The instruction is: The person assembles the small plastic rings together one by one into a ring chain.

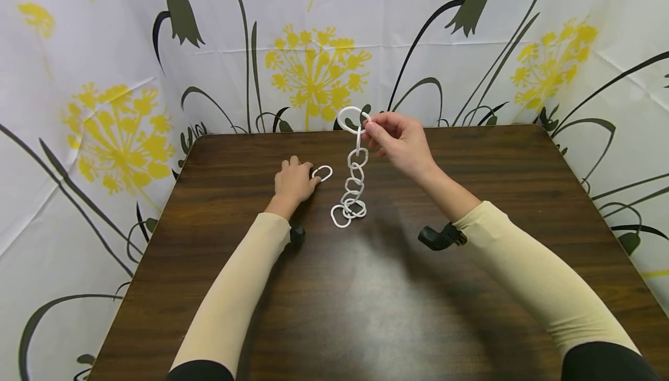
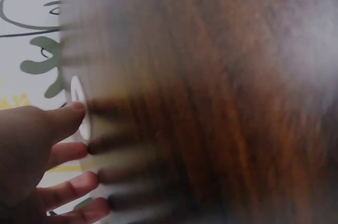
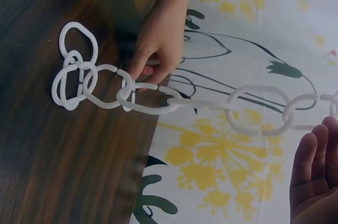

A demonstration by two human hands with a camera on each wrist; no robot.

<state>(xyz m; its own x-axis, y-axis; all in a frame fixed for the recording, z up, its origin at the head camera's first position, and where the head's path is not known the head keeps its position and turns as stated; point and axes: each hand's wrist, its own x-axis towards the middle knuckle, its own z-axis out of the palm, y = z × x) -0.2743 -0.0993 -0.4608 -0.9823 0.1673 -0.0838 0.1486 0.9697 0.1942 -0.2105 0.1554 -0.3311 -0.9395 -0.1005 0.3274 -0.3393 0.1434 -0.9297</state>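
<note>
My right hand (image 1: pixel 399 140) pinches the top of a white plastic link chain (image 1: pixel 355 172) between thumb and fingers, raised over the table. The chain hangs down, and its lowest links (image 3: pixel 74 84) lie bunched on the tabletop. Over at the left, my left hand (image 1: pixel 294 182) has its thumb and index finger around the near end of a single loose white link (image 1: pixel 326 172) on the table. In the left wrist view that link (image 2: pixel 77 87) shows at the thumb tip, while the other fingers spread over the wood.
The dark wood-grain table (image 1: pixel 334 288) runs back to a white curtain (image 1: pixel 387 21) printed with yellow and grey-green flowers. Black wrist camera mounts (image 1: pixel 438 237) stick out from the beige sleeves (image 1: pixel 538 276).
</note>
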